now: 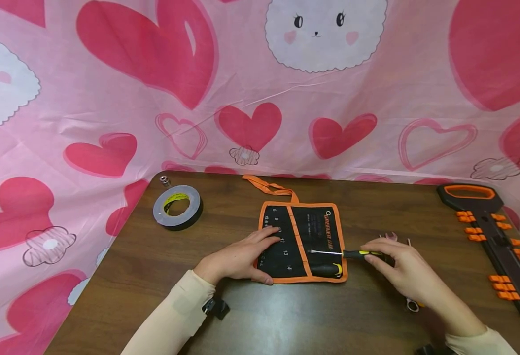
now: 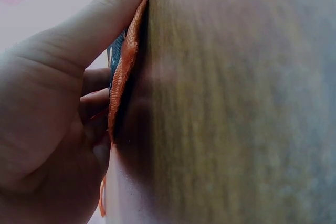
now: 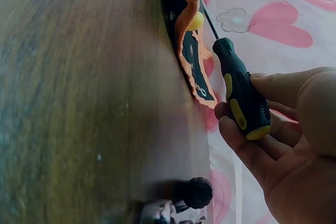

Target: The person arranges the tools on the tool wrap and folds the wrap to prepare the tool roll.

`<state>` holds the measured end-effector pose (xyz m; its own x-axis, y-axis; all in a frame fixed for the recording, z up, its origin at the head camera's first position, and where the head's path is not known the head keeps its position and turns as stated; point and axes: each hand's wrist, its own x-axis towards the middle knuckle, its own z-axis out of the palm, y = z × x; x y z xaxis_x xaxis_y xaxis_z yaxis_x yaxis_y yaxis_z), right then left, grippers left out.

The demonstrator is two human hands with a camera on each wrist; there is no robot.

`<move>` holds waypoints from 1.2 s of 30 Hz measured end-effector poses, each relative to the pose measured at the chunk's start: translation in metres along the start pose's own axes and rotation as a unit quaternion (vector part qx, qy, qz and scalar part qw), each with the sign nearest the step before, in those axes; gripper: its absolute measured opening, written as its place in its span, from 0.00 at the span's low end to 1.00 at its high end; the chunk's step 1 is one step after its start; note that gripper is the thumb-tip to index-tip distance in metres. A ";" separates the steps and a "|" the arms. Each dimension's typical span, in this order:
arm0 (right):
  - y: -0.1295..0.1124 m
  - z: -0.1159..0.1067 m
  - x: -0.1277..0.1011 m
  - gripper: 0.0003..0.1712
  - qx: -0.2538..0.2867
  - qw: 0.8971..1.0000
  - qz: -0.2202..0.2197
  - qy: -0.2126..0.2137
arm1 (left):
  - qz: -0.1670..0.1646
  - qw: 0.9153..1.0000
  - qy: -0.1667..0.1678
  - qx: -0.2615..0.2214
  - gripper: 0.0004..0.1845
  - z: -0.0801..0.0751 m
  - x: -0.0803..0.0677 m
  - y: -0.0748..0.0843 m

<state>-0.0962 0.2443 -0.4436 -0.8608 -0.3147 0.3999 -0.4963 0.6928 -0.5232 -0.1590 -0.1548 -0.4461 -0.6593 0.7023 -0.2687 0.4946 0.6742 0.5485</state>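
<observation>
- The head view is evenly and brightly lit, with a pale sheen on the desk [image 1: 260,320] near the bottom edge.
- Shadows are soft and short.
- The wide lens bends the desk's edges.
- Both wrist views are dimmer; the wood nearest the lens is blurred.

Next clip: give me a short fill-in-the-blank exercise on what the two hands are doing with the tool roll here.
1. The right hand holds a black and yellow ____ by its handle.
2. The left hand rests on the black tool pouch, whose edging is ____.
3. The roll of grey tape lies on the table on the ____ hand's side of the pouch.

Missing words: screwdriver; orange; left
</observation>
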 end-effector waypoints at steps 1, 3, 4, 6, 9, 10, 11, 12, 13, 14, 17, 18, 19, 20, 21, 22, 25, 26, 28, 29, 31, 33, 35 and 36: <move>0.000 0.000 0.000 0.20 -0.003 1.000 -0.002 -0.003 | 0.000 1.000 0.000 0.000 0.54 0.000 0.000 0.000; 0.000 0.001 0.001 0.19 -0.009 1.000 -0.006 -0.008 | 0.000 1.000 0.001 -0.002 0.54 0.000 0.000 0.000; 0.000 0.002 0.002 0.19 -0.011 1.000 -0.007 -0.011 | 0.001 1.000 0.002 -0.004 0.54 -0.001 0.000 0.000; 0.000 0.003 0.003 0.18 -0.013 1.000 -0.012 -0.021 | 0.002 1.000 0.003 -0.006 0.54 -0.001 0.000 0.000; -0.001 0.005 0.006 0.17 -0.017 0.999 -0.024 -0.036 | 0.003 1.000 0.003 -0.008 0.54 -0.001 0.000 -0.001; -0.002 0.006 0.007 0.17 -0.018 0.999 -0.027 -0.043 | 0.003 1.000 0.004 -0.007 0.54 0.000 0.000 -0.001; -0.002 0.007 0.008 0.17 -0.020 0.998 -0.030 -0.048 | 0.004 1.000 0.004 -0.006 0.54 0.000 0.000 -0.001; -0.003 0.007 0.009 0.16 -0.023 0.998 -0.032 -0.053 | 0.004 1.000 0.004 -0.006 0.54 0.000 0.000 -0.001; -0.003 0.008 0.010 0.16 -0.025 0.998 -0.033 -0.057 | 0.003 1.000 0.004 -0.005 0.54 0.000 0.000 -0.001; -0.004 0.008 0.011 0.16 -0.025 0.997 -0.034 -0.061 | 0.003 1.000 0.003 -0.005 0.54 0.000 0.000 -0.001; -0.006 0.011 0.013 0.15 -0.025 0.997 -0.034 -0.068 | 0.001 1.000 0.003 -0.007 0.54 0.000 0.000 -0.001; -0.007 0.013 0.014 0.14 -0.025 0.997 -0.035 -0.070 | 0.000 1.000 0.002 -0.007 0.54 0.000 0.000 -0.001; -0.008 0.014 0.015 0.14 -0.024 0.997 -0.036 -0.070 | -0.001 1.000 0.001 -0.007 0.54 0.000 0.001 0.000; -0.008 0.015 0.015 0.13 -0.025 0.996 -0.036 -0.072 | -0.002 1.000 0.001 -0.007 0.54 0.000 0.001 0.000; -0.009 0.016 0.016 0.13 -0.028 0.996 -0.037 -0.073 | -0.003 1.000 0.000 -0.006 0.54 0.001 0.001 0.000; -0.010 0.017 0.016 0.12 -0.031 0.996 -0.036 -0.075 | -0.003 1.000 -0.001 -0.006 0.54 0.001 0.001 0.000; -0.012 0.018 0.019 0.12 -0.038 0.995 -0.030 -0.085 | -0.003 1.000 -0.003 -0.005 0.54 0.001 0.001 0.000; -0.013 0.019 0.019 0.11 -0.039 0.995 -0.030 -0.087 | -0.002 1.000 -0.003 -0.004 0.54 0.001 0.001 0.000; -0.013 0.020 0.021 0.11 -0.037 0.995 -0.032 -0.089 | -0.001 1.000 -0.002 -0.005 0.54 0.001 0.001 -0.001; -0.014 0.020 0.022 0.11 -0.036 0.995 -0.036 -0.087 | -0.001 1.000 -0.001 -0.005 0.54 0.001 0.001 -0.001; -0.014 0.022 0.023 0.11 -0.033 0.995 -0.042 -0.084 | -0.001 1.000 0.001 -0.007 0.54 0.001 0.001 -0.001; -0.014 0.023 0.025 0.10 -0.026 0.995 -0.039 -0.088 | 0.000 1.000 0.003 -0.008 0.54 0.001 0.002 -0.001; -0.014 0.024 0.026 0.10 -0.018 0.995 -0.034 -0.096 | 0.000 1.000 0.003 -0.008 0.54 0.001 0.002 -0.001; -0.014 0.024 0.027 0.09 -0.014 0.994 -0.031 -0.101 | 0.000 1.000 0.003 -0.008 0.54 0.001 0.002 -0.001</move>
<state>-0.1151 0.2105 -0.4437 -0.8354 -0.4792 0.2690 -0.5476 0.6851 -0.4804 -0.1606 -0.1542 -0.4481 -0.6626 0.7010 -0.2638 0.4852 0.6701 0.5617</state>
